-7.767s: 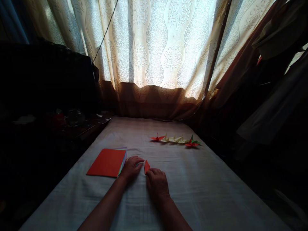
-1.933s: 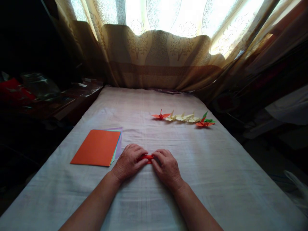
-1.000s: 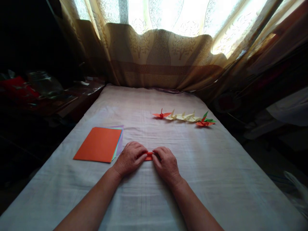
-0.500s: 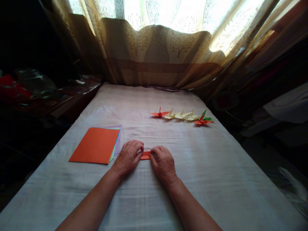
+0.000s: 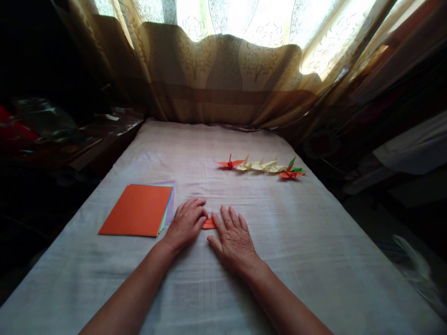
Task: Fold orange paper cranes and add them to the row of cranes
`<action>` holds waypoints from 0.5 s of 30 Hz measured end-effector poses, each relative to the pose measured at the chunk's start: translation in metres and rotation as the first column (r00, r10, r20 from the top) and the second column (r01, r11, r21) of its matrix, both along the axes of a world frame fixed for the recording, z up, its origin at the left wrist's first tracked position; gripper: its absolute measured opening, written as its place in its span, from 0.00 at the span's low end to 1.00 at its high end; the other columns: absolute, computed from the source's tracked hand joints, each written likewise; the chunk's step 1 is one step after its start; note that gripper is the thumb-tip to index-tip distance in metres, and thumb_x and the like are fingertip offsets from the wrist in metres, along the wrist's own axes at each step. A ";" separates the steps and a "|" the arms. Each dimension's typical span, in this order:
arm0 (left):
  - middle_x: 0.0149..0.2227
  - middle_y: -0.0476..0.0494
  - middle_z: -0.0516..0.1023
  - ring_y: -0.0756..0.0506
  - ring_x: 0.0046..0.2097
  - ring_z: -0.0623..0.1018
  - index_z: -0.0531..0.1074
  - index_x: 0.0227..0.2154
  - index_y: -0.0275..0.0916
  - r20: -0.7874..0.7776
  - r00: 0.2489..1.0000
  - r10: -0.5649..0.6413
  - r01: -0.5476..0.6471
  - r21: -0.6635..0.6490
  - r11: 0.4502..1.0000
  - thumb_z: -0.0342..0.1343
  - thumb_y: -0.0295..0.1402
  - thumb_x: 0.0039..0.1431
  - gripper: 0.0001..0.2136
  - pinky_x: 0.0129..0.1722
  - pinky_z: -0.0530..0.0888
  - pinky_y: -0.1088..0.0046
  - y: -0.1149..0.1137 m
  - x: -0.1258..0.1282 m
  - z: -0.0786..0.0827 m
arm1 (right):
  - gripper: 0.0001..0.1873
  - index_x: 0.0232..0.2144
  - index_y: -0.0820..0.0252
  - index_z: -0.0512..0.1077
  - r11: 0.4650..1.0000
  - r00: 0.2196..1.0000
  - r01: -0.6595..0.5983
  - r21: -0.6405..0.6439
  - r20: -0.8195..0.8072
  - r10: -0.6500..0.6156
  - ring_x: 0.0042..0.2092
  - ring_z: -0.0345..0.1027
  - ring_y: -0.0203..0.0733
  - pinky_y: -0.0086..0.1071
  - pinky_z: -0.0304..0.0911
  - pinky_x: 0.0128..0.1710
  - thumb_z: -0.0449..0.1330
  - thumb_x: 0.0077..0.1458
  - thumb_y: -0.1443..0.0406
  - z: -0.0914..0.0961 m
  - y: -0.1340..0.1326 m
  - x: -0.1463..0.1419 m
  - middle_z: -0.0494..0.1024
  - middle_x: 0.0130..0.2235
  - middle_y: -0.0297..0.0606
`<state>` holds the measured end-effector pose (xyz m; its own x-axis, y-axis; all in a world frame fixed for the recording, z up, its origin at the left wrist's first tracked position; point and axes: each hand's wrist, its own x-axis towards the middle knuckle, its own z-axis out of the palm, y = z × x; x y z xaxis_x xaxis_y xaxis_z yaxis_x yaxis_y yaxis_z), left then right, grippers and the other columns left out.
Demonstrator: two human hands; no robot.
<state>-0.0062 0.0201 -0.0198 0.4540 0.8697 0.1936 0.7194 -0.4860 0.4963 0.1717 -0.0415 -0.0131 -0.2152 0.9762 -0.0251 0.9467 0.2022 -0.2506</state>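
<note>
A small folded strip of orange paper [image 5: 209, 224] lies on the cloth between my hands. My left hand [image 5: 187, 222] is closed at its left end, thumb and curled fingers pinching it. Flat over its right end lies my right hand [image 5: 234, 236], fingers stretched out and slightly spread, pressing down. The fingers of that hand hide the right part of the strip.
A stack of square coloured paper [image 5: 136, 210], orange on top, lies left of my hands. Farther back on the right stands a row of folded paper cranes [image 5: 261, 166] in red-orange, cream and green. A pale cloth [image 5: 209, 288] covers the surface; a curtain [image 5: 223, 74] hangs behind.
My right hand has gone from pinching the right end of the orange strip to lying flat on it with fingers extended. My left hand stays at the left end. The view has shifted slightly.
</note>
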 end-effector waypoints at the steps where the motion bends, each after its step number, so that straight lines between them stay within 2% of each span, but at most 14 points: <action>1: 0.57 0.43 0.72 0.38 0.62 0.64 0.73 0.34 0.42 -0.007 1.000 -0.012 0.012 -0.010 1.000 0.50 0.29 0.60 0.07 0.60 0.62 0.50 0.001 -0.001 -0.001 | 0.34 0.65 0.50 0.57 1.000 1.000 0.006 -0.008 -0.004 -0.006 0.69 0.39 0.57 0.53 0.38 0.64 0.53 0.60 0.47 0.001 0.000 0.000 0.48 0.69 0.45; 10: 0.58 0.41 0.71 0.39 0.62 0.65 0.72 0.36 0.42 -0.009 0.998 -0.064 0.063 -0.008 0.998 0.49 0.30 0.61 0.07 0.62 0.62 0.50 0.003 -0.017 -0.006 | 0.36 0.65 0.51 0.57 1.000 0.999 0.014 -0.008 -0.038 -0.015 0.69 0.38 0.58 0.55 0.37 0.64 0.53 0.59 0.45 0.002 0.000 0.000 0.48 0.69 0.47; 15: 0.55 0.40 0.73 0.39 0.60 0.68 0.72 0.36 0.41 0.017 0.999 -0.031 0.030 0.038 0.999 0.50 0.29 0.60 0.06 0.60 0.65 0.52 -0.003 -0.032 -0.004 | 0.35 0.65 0.51 0.57 1.000 0.999 0.018 0.002 -0.040 -0.018 0.69 0.40 0.58 0.54 0.38 0.64 0.54 0.60 0.46 0.002 0.000 -0.001 0.48 0.68 0.47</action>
